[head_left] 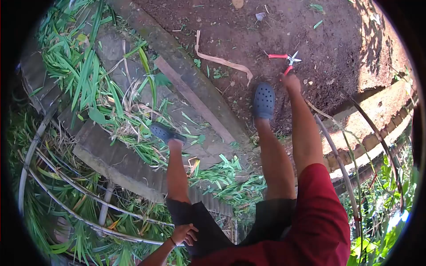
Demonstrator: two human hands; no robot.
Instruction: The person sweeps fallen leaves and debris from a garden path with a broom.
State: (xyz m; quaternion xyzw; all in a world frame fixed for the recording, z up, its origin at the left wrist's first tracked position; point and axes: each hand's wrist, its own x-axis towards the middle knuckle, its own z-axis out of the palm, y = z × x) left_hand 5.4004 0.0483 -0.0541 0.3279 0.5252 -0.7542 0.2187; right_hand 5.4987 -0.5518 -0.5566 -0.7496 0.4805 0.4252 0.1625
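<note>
Head view: right hand (290, 83) holds red-handled pruners (291, 60) (spread wide open).

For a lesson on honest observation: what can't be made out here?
All in the head view:
Shears' lower handle: end hidden by the right hand.
Left forearm: cut off by the bottom edge.
Shorts' waist: covered by red shirt.
Lower-right leaves: details washed out by glare.

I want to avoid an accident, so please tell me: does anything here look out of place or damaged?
The right hand holds the pruning shears by one handle only, their blades spread open, which looks slightly risky. Loose green leaves lie scattered over the paving, which looks untidy and perhaps slippery. I see no clear damage.
</note>
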